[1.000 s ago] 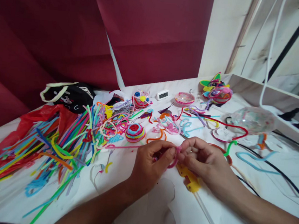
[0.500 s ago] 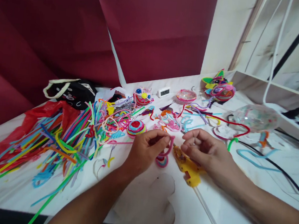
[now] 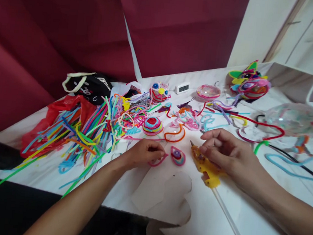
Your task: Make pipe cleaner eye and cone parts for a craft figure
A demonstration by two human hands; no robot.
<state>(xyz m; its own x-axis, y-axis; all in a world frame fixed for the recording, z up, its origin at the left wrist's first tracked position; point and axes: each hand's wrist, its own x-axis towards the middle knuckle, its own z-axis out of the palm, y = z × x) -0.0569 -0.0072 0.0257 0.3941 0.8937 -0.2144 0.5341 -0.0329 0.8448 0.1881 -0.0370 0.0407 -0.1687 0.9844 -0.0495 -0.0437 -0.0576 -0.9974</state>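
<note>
My left hand pinches a short curved pink pipe cleaner just above the white tabletop. Right of it lies a small teardrop piece of coiled pipe cleaner, pink-edged with a purple bead-like centre. My right hand hovers over a yellow hot glue gun, its fingers loosely curled and apart, with nothing visible in them. The gun lies with its nozzle pointing away from me and a clear glue stick coming out of its back. Behind the left hand sits a striped pipe-cleaner dome.
Loose pipe cleaners spill from a red plastic bag at left. A black pouch, a small digital clock, a clear bowl and a colourful mask-like piece stand behind. A clear dome lies at right.
My left hand has moved left with the pink pipe cleaner, away from the teardrop piece, which now shows fully. The right hand stays by the glue gun. The whole view has shifted.
</note>
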